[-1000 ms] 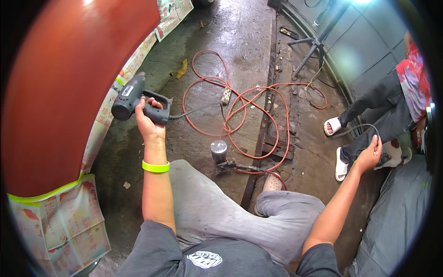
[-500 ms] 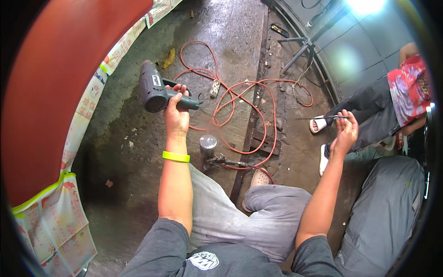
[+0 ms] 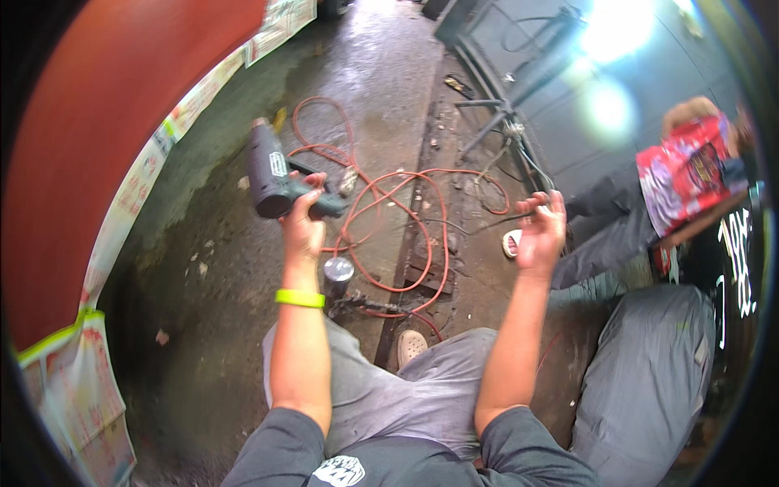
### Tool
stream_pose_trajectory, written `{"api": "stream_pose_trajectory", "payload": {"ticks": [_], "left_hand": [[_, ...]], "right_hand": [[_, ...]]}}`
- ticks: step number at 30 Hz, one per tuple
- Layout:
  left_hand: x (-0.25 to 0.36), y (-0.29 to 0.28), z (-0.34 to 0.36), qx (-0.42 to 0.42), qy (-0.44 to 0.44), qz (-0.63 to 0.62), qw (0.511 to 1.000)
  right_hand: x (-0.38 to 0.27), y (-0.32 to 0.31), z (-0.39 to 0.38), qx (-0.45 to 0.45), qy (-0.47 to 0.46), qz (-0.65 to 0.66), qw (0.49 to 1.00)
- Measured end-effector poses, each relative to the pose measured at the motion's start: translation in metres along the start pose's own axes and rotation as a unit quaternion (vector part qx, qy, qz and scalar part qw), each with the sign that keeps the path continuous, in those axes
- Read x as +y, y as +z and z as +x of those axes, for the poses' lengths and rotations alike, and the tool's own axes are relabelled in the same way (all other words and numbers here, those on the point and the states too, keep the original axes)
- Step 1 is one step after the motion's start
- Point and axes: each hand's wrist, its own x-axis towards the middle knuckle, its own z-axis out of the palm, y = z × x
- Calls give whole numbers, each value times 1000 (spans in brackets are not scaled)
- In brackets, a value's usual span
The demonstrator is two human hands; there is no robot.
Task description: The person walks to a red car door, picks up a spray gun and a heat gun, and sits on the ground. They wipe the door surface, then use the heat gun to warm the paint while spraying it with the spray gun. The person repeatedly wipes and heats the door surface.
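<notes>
My left hand (image 3: 303, 231) is wrapped round the handle of a dark grey heat gun (image 3: 272, 174), its nozzle aimed up and away from me. A lime-yellow band circles that wrist. Out to the right, my right hand (image 3: 539, 239) pinches a thin black cord (image 3: 507, 217) between thumb and fingers. The cord runs leftward over the floor toward the heat gun; part of its path is too faint to follow. Below the heat gun, on the floor, stands what looks like a spray gun with a round, shiny-topped cup (image 3: 337, 277).
An orange-red hose (image 3: 445, 243) lies looped over the wet concrete. At left curves a red panel (image 3: 138, 105) edged with masking paper (image 3: 134, 195). A black tripod stand (image 3: 503, 114), bright light and person in a red shirt (image 3: 690, 178) are at right, beside a grey-covered bulk (image 3: 641, 381).
The view has swung, so the floor things sit further left. My right hand has come inward with the cord, and more of the cord shows. My left hand keeps hold of the heat gun.
</notes>
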Motion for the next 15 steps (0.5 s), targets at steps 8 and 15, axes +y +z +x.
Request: {"api": "stream_pose_trajectory", "payload": {"ticks": [8,15], "left_hand": [[18,2,-20,14,-43,118,992],[32,11,-30,31,12,189,981]], "right_hand": [[111,-37,46,-79,209,85,971],[143,36,78,-162,241,82,954]]}}
